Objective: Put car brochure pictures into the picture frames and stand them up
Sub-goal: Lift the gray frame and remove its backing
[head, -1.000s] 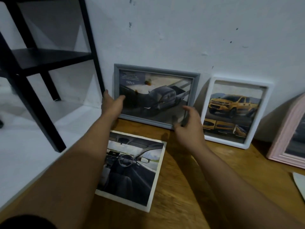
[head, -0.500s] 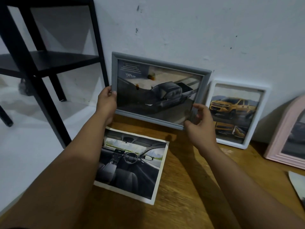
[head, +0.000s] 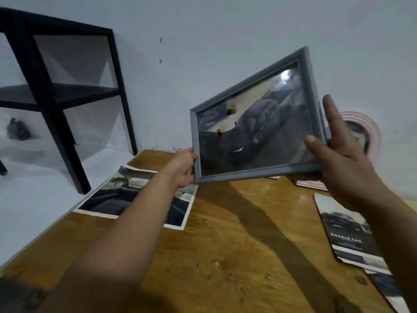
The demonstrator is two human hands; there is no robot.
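A grey picture frame (head: 255,175) with a dark pickup picture behind its glass is lifted off the wooden table and tilted, its right side higher. My left hand (head: 185,168) grips its lower left corner. My right hand (head: 338,154) holds its right edge, thumb on the front, fingers straight up behind it. A loose car-interior picture (head: 108,199) lies flat on the table under my left forearm. A pink frame (head: 370,132) leans on the wall behind my right hand, mostly hidden.
A brochure (head: 345,231) reading "DOUBLE CAB" lies at the table's right edge, more pages below it. A black shelf unit (head: 56,91) stands on the white floor at left. The wooden table (head: 225,256) abuts a white wall (head: 225,30).
The grey frame has left the wall, risen off the table and moved right, tilting its right side up. The view swung, and the white frame with the yellow car is out of sight.
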